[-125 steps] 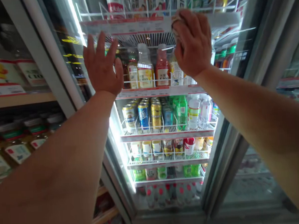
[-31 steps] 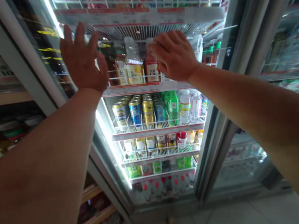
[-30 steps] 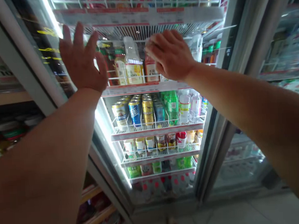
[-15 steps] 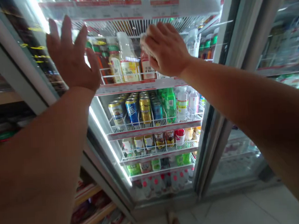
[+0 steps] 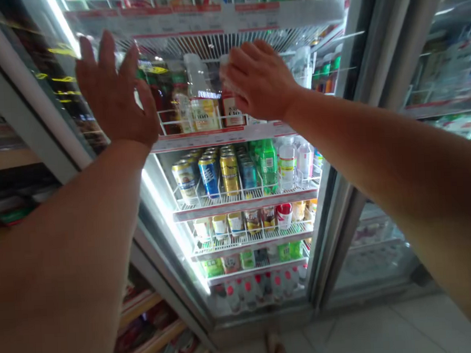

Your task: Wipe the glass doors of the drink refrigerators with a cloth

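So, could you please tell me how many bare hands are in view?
2: the bare left hand, spread open before the lit metal-framed cooler's left side; the bare right hand, curled, partly hiding a red bottle.

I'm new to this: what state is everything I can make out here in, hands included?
Bare left hand: raised, open, fingers spread.
Bare right hand: fingers curled; whether it holds anything is unclear.
Clear glass cooler door: apparently shut, showing reflections.
Long white light strip: lit.
Gold metal can: upright.
Green plastic bottle: upright.
Red-tinted bottle: upright, partly hidden by the right hand.
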`<action>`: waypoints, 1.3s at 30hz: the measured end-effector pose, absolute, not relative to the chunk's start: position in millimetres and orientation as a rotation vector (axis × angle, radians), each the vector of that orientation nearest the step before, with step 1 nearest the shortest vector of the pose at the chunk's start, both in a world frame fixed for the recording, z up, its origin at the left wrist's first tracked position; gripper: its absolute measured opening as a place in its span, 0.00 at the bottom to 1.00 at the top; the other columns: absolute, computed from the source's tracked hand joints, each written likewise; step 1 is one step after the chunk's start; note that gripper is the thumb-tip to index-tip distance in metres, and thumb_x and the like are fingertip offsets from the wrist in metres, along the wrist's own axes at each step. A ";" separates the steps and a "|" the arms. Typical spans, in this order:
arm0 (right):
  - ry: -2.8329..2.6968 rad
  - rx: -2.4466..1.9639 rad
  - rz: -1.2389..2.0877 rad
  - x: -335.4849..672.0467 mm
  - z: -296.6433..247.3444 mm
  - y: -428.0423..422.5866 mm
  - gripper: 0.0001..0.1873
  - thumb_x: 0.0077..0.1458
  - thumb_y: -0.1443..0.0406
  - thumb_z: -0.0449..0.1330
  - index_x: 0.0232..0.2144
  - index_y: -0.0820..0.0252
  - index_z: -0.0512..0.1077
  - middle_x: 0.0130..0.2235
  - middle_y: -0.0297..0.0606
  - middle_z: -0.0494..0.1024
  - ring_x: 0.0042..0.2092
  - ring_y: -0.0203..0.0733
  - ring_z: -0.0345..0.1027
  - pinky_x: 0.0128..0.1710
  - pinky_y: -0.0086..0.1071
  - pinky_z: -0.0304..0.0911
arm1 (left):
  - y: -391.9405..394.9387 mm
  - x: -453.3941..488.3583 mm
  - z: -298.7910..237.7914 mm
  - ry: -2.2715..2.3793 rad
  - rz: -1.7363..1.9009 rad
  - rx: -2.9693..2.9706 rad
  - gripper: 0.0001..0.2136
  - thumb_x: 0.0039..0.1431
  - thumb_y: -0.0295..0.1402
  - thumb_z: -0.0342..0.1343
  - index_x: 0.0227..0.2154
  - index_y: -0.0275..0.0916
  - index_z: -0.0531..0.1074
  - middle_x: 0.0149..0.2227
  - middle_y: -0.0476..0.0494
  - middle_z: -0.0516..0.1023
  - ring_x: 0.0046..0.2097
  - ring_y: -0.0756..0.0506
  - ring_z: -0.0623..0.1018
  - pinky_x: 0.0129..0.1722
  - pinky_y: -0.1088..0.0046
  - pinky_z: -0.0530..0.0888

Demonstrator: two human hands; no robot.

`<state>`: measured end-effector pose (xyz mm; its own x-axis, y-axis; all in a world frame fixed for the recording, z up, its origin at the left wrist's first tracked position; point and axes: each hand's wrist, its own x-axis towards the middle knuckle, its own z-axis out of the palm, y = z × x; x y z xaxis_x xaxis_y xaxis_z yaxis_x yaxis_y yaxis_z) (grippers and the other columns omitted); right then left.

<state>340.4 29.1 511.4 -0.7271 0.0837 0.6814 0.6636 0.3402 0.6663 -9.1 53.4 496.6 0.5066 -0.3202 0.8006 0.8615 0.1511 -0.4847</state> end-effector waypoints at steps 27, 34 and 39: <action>-2.095 -0.567 -1.356 377.6 500.1 42.0 0.19 0.62 0.61 0.51 0.54 0.56 0.69 0.53 0.44 0.72 0.55 0.52 0.65 0.58 0.51 0.59 | 54.1 -8.1 495.7 -0.659 -0.977 -1.188 0.27 0.74 0.41 0.32 0.71 0.47 0.59 0.75 0.73 0.39 0.75 0.57 0.37 0.73 0.81 0.33; -1.725 -0.776 -1.323 406.0 526.4 45.6 0.19 0.65 0.61 0.48 0.53 0.58 0.70 0.52 0.50 0.72 0.54 0.56 0.62 0.57 0.53 0.56 | 49.8 -1.9 489.7 -0.792 -1.097 -1.305 0.26 0.73 0.47 0.38 0.70 0.52 0.58 0.75 0.76 0.41 0.75 0.50 0.43 0.76 0.73 0.37; -1.619 -0.825 -1.155 422.6 504.8 63.5 0.20 0.64 0.58 0.49 0.52 0.57 0.72 0.50 0.52 0.71 0.53 0.57 0.59 0.55 0.52 0.53 | 31.7 11.9 485.0 -0.947 -1.186 -1.444 0.29 0.73 0.52 0.39 0.69 0.45 0.62 0.75 0.59 0.51 0.75 0.39 0.46 0.74 0.47 0.46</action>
<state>422.6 63.5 504.8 -0.3226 -0.0013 0.9465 0.8947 0.3260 0.3054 11.9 31.7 485.0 0.2121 -0.0225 0.9770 0.9577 -0.1941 -0.2124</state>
